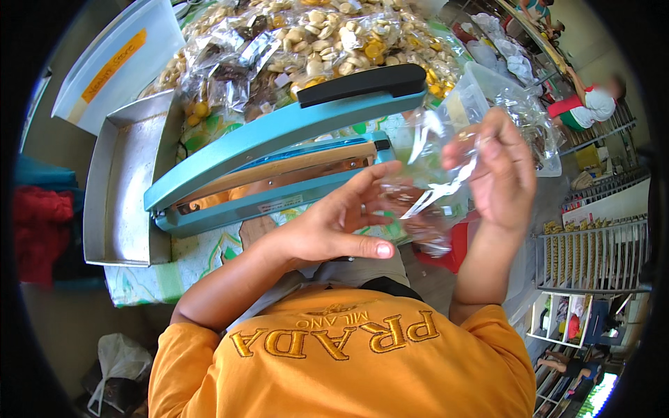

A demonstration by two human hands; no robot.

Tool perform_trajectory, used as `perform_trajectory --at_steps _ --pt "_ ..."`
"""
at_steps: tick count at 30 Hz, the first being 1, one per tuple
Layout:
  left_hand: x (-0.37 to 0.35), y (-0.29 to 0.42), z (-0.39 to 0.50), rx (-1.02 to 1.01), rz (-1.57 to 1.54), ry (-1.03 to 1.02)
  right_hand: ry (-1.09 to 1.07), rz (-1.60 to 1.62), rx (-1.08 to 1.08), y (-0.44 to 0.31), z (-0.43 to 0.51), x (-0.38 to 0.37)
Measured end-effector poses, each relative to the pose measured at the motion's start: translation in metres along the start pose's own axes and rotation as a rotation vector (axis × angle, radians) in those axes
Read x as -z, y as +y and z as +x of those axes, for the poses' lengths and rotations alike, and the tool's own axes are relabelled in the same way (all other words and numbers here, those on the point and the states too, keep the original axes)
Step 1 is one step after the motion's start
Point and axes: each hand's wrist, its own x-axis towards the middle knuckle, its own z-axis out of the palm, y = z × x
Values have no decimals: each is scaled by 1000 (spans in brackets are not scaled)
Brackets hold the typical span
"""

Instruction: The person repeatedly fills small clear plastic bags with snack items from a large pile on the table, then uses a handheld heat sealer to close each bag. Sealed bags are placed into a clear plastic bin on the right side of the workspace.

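Note:
My right hand (499, 175) pinches the upper part of a clear plastic bag (423, 209) with dark brown contents low in it. Close to the bag's left side is my left hand (339, 222), its fingers and thumb spread; whether its fingertips touch the plastic I cannot tell. A teal impulse sealer (272, 206) stands on the table beyond my left hand. Its long arm with the black handle (366, 86) is raised above a wooden-coloured strip on the base.
Bagged pale and yellow round biscuits (319, 42) are heaped behind the sealer. At left stand a metal tray (133, 177) and a translucent plastic bin (120, 62) bearing writing. A clear tub (549, 157) of filled bags is at right. Other people (590, 107) are farther off, near racks (596, 256).

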Motion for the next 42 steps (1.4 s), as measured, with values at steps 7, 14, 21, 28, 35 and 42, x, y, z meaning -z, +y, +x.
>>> perform_trajectory --at_steps 7,14,21,28,35,42 --pt "20 -6 -27 160 193 400 -136 170 -109 66 -6 -25" --pt "30 -15 -60 102 -36 532 -286 -16 -156 93 19 -34" --pt "26 -35 -61 -39 -94 721 -315 -347 -315 125 64 -22" --pt "15 -30 -61 -18 -246 855 -18 -361 41 93 147 18" --pt "9 -23 -61 -23 -282 875 -671 -649 -177 4 140 -42" --pt "10 -23 -59 -35 -293 873 -1069 -1189 -667 72 126 -78"
